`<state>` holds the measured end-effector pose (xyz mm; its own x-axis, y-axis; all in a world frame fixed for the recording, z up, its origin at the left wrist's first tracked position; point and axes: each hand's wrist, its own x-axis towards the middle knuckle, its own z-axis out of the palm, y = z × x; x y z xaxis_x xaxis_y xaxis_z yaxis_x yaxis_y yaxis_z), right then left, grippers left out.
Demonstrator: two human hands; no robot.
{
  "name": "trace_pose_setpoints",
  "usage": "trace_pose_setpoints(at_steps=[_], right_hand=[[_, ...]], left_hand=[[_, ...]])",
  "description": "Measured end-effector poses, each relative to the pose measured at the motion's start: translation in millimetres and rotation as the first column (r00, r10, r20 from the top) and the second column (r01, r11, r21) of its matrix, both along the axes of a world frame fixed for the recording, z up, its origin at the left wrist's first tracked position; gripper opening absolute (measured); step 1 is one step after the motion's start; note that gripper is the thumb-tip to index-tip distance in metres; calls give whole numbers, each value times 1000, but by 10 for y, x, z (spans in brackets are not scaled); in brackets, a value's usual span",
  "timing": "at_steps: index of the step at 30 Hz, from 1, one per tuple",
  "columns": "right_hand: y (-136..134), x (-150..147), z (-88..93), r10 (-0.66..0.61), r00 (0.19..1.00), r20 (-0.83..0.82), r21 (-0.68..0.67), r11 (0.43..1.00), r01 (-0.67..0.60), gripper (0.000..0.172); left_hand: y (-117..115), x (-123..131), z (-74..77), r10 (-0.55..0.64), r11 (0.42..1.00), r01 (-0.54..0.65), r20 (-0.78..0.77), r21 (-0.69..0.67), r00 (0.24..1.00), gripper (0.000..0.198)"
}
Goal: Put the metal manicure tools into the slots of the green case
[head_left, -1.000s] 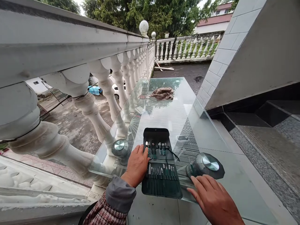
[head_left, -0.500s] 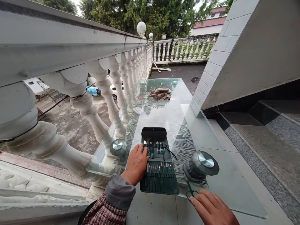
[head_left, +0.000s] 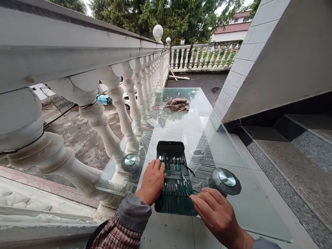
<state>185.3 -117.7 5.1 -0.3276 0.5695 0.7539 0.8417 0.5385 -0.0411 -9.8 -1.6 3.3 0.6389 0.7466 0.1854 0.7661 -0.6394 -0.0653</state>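
Observation:
An unfolded dark green manicure kit (head_left: 177,206) lies on a glass table, with nail clippers (head_left: 177,164) strapped in its upper part. A row of slim metal tools (head_left: 171,188) sits in its lower pocket. My left hand (head_left: 151,180) lies over the kit's left edge, fingers stretched out and close together, palm down. Its thumb is hidden. Pinched by the handle in my right hand (head_left: 216,211) is a small pair of scissors (head_left: 188,188) with dark green loops. The blades point up and left over the right side of the kit.
The glass tabletop (head_left: 181,128) has two round metal-capped supports, a left one (head_left: 131,162) and a right one (head_left: 225,180). A crumpled brown cloth (head_left: 177,104) lies toward the far end. A white balustrade (head_left: 114,93) runs along the left; stone steps (head_left: 290,155) are on the right.
My right hand has moved left and up, carrying the scissors from beside the right support to over the kit's right side. My left hand has stayed nearly still.

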Motion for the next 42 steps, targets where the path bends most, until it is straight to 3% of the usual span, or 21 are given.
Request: trace_pose_setpoints(at_steps=[6,12,25,32,42], right_hand=[[356,-281,-10,-9,1000,27,44,999,8,15],[537,-389,-46,-66,992,108,29,998,63,20],[639,-423,-109,-99,979,178,-25,994,105,34],[696,-405,-162,-97,979,178,-107,987,117,21],[703,-400,-216,-128,984,121,-182,972,148,16]], left_hand=[[7,-23,-29,28,1000,-28,28,-15,999,30],[10,-58,-35,51,998,-51,8,-29,999,30],[-20,-54,-4,51,999,-52,-18,-4,999,35],[-16,-60,-21,45,999,-45,-21,14,999,36],[-9,-57,-12,57,998,-57,27,-5,998,48]])
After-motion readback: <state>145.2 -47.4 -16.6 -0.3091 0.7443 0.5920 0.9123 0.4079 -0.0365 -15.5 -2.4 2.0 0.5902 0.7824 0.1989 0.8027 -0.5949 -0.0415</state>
